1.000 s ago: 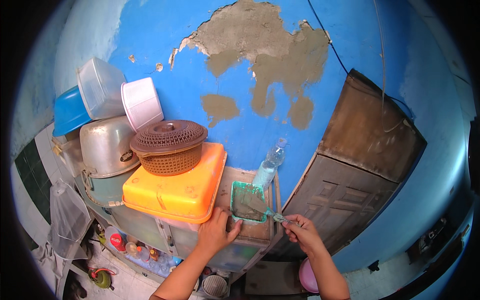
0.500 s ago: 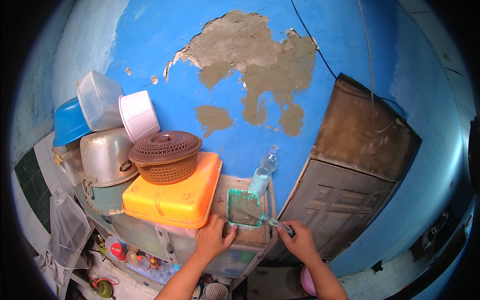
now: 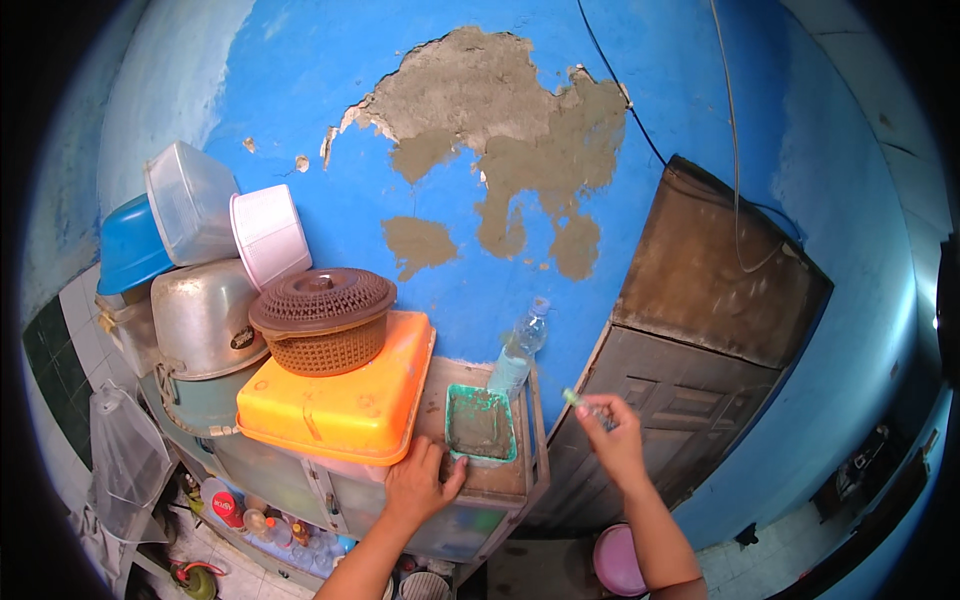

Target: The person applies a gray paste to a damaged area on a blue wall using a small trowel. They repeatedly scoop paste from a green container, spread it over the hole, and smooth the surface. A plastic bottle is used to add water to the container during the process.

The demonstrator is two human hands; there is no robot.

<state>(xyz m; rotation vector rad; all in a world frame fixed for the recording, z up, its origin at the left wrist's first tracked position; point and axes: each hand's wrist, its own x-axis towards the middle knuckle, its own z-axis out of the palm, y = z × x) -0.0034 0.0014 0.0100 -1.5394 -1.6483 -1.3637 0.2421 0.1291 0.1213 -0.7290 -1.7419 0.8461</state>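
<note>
My right hand [image 3: 618,440] is closed around the handle of a putty knife [image 3: 574,398], raised in front of the brown door. The knife's blade is hard to make out from here. A green plastic tub [image 3: 512,440] of wet grey mortar [image 3: 478,420] sits on the cabinet top [image 3: 432,395]. My left hand [image 3: 418,485] rests at the cabinet's front edge with its fingers apart, its thumb at the tub's near corner. On the blue wall beyond is a large patch of bare and freshly smeared grey plaster [image 3: 470,95], with smaller smears [image 3: 418,245] below it.
Behind the tub stands a clear plastic bottle [image 3: 515,360]. Left of it, a brown lidded basket [image 3: 325,345] sits on an orange container [image 3: 330,410]. Basins and a metal pot [image 3: 205,315] pile up farther left. A cable [image 3: 640,125] hangs down the wall above the door [image 3: 650,400].
My right hand has lifted the putty knife out of the mortar, up and away to the right of the tub. The left hand stays at the tub's near corner.
</note>
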